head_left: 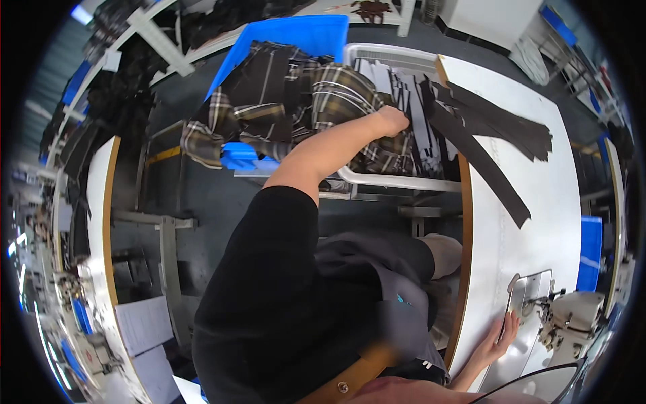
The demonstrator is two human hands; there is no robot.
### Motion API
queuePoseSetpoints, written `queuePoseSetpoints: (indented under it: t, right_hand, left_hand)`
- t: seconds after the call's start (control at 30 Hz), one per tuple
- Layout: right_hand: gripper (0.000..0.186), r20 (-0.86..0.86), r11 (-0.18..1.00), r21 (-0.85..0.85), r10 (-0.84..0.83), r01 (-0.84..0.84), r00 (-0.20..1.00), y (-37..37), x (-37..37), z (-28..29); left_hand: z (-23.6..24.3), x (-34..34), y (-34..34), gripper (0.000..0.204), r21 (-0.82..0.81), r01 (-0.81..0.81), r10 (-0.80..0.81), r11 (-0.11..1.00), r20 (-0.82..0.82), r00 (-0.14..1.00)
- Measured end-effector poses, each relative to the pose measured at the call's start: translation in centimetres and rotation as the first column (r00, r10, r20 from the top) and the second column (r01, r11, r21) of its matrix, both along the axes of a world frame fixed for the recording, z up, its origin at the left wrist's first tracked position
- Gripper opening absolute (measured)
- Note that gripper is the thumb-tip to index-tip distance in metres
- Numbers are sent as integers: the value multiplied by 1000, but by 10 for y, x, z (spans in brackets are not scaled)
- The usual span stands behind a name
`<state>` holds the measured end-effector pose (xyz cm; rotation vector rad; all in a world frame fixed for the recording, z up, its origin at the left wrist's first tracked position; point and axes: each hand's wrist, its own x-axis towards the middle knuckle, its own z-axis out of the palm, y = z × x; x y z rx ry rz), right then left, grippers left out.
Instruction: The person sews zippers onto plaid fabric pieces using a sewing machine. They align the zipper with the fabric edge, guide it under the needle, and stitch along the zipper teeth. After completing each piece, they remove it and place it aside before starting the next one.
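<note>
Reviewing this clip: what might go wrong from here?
The left hand is over closely packed cloth and strips in the white basket, so lifting one piece might drag others along. Plaid cloth hanging over the blue bin's rim could slip off. The right hand is near the sewing machine, so an accidental start might be risky.

Brown & blk checks w/ white lines on cloth (344,87); bright blue on bin (296,30); white on tray (404,182) & desk (552,209); plain dk grey-brown on strips (481,159).
</note>
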<state>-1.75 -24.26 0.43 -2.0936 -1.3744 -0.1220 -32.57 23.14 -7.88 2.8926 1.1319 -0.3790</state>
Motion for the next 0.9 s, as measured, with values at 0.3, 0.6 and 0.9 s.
queuePoseSetpoints:
  t: [0.3, 0.6, 0.9]
  right_hand:
    - [31, -32, 997, 36, -61, 62, 998, -2, 3, 0]
    - [70, -262, 996, 53, 85, -73, 961, 36, -35, 26]
    - [34, -759, 865, 471, 297, 173, 580, 82, -56, 89]
  left_hand:
    - [171, -32, -33, 10, -74, -123, 40, 990, 965, -259]
    - [241, 99, -185, 9, -238, 829, 440, 506, 898, -10]
    - [293, 196, -224, 14, -200, 930, 451, 307, 891, 43]
